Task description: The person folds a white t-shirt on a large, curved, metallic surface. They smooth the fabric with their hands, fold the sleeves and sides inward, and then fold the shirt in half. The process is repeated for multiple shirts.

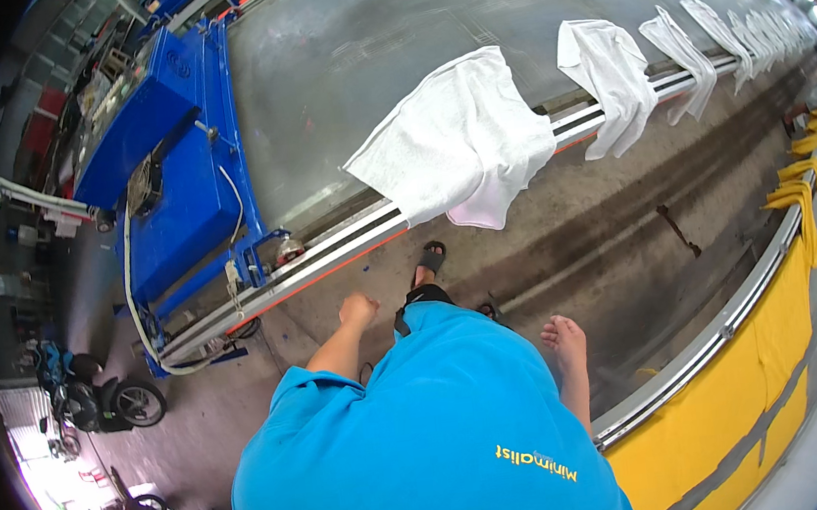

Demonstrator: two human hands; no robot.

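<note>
My left hand [360, 310] hangs at my side, its fingers curled into a loose fist. Nothing shows in it, and it is apart from the metal rail [329, 259] of the long grey table. On my other side, my right hand [564, 333] is bent up with its fingers curled in, and I see nothing in them. A white cloth piece [461, 135] is the nearest fabric, draped over the rail of the grey table [312, 96]. Beyond it, a second white cloth [604, 75] and several more hang over the same edge.
A blue machine [188, 193] with a hose straddles the table's left end. To the right runs another table with yellow fabric [728, 361] and a metal rail [713, 352]. A concrete aisle floor [566, 238] lies between them. Motorbikes [95, 397] stand at the lower left.
</note>
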